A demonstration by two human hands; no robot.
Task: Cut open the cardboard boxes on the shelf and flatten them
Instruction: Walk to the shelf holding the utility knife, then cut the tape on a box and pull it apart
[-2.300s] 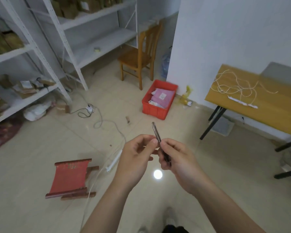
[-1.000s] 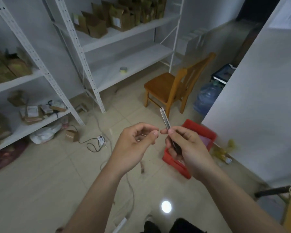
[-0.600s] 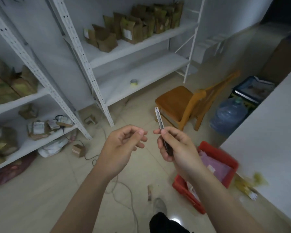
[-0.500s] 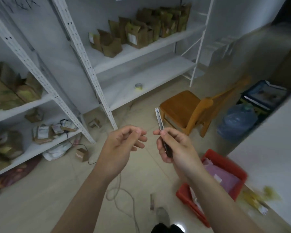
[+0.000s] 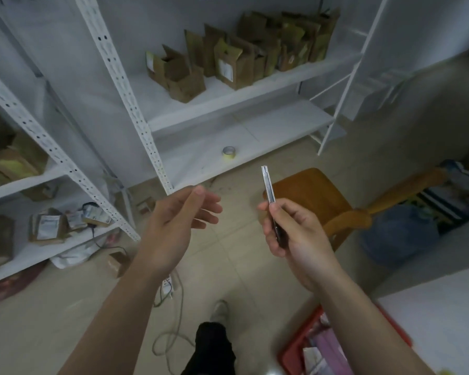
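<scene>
Your right hand has its grip clamped on the utility knife, tip up; your left hand hovers beside it, grip apart. The cardboard boxes stand ahead on the shelf.

We see brown cardboard boxes standing upright in a row on the white shelf. Several have their top flaps open, and some have white labels on their sides. We hold a slim metal utility knife in our right hand, tip pointing up, well apart from the boxes.
</scene>
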